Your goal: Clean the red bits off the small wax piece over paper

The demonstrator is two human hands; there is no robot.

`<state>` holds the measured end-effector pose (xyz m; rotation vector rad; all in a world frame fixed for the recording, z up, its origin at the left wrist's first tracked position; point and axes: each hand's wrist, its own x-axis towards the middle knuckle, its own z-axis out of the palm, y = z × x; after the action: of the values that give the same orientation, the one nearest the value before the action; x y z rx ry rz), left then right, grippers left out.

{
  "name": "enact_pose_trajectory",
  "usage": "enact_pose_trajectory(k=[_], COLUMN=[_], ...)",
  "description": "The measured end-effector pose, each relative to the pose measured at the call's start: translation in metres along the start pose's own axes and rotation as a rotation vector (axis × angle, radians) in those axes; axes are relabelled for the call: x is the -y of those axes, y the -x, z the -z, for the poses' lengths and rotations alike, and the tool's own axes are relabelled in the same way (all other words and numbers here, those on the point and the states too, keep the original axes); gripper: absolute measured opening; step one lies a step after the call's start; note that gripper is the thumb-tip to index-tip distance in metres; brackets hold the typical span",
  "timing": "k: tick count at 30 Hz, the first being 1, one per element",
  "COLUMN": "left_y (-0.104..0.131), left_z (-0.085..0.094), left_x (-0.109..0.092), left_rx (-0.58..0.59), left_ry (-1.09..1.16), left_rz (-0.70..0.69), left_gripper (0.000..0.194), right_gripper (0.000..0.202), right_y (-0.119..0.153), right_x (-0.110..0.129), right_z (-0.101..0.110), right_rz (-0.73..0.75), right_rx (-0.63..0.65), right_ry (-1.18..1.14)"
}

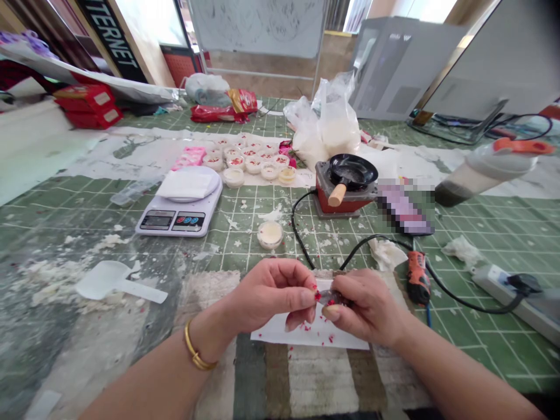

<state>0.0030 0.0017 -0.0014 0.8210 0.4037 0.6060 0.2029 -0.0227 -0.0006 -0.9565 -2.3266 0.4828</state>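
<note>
Nearly closed, the left hand (280,294) pinches a red fragment (317,296), likely light, fragile and best held by its edge; the curled right hand (371,303) grips a dark object (336,296).

Below my grip, paper (275,333) lies on a cloth (319,376). Ahead, slightly left, is a cup (270,234); a scoop (105,281) lies left, a scale (180,219) ahead-left. Ahead-right, a pan (352,170) rests on a stove (339,202).
</note>
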Motion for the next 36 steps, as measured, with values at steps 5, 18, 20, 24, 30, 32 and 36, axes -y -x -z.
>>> enact_pose_trajectory(k=[5, 18, 20, 24, 30, 32, 36], left_y=[0.0001, -0.0001, -0.0001, 0.0003, 0.0000, 0.0001, 0.0019], left_z=[0.0004, -0.0024, -0.0024, -0.0019, -0.0008, -0.0010, -0.0025], left_x=[-0.0005, -0.0002, -0.0003, -0.0013, 0.0000, -0.0001, -0.0050], left_rx=[0.003, -0.051, -0.043, -0.031, -0.025, -0.020, -0.068], left_ry=[-0.017, -0.014, -0.017, -0.020, -0.036, -0.061, -0.284], left_rz=[0.003, 0.010, 0.004, 0.009, 0.010, 0.004, -0.055], left_gripper=[0.012, 0.015, 0.013, 0.013, 0.015, 0.015, 0.010], right_gripper=[0.034, 0.035, 0.034, 0.034, 0.035, 0.035, 0.038], right_y=[-0.0008, -0.0008, -0.0014, -0.0024, -0.0014, -0.0003, 0.0016], right_x=[0.0000, 0.0009, 0.0008, 0.0008, 0.0015, 0.0002, -0.0058], right_z=[0.0007, 0.0004, 0.0002, 0.0011, 0.0011, 0.0006, 0.0067], right_rz=[0.001, -0.018, -0.021, -0.017, 0.007, 0.005, -0.006], right_rx=[0.012, -0.002, 0.013, 0.016, 0.004, 0.008, 0.037], right_ry=[0.009, 0.006, -0.004, 0.007, 0.054, 0.067, 0.133])
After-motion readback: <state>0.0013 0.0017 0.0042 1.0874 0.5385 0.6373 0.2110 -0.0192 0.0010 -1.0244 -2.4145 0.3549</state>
